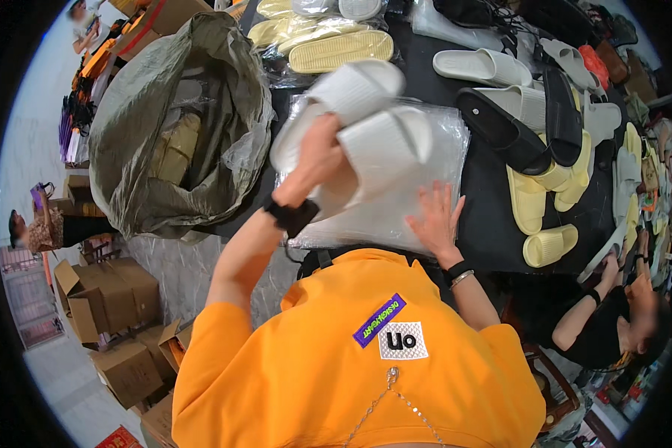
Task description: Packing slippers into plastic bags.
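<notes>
My left hand [322, 153], with a black band at the wrist, is closed around a pair of white slide slippers [384, 149]. They are raised above a stack of transparent plastic bags [444, 138] and slightly blurred. My right hand [438, 220] lies with its fingers spread on the lower right part of that stack. It holds nothing. Just beyond the stack, pale yellow slippers [341, 51] sit in transparent wrapping.
A large grey-green sack [112, 157] stands open on the left, with wrapped packages inside. Loose black slippers [500, 131] and yellow slippers [526, 201] lie on the black table [493, 246]. Cardboard boxes [127, 291] stand on the floor. Another person [605, 313] sits at the right.
</notes>
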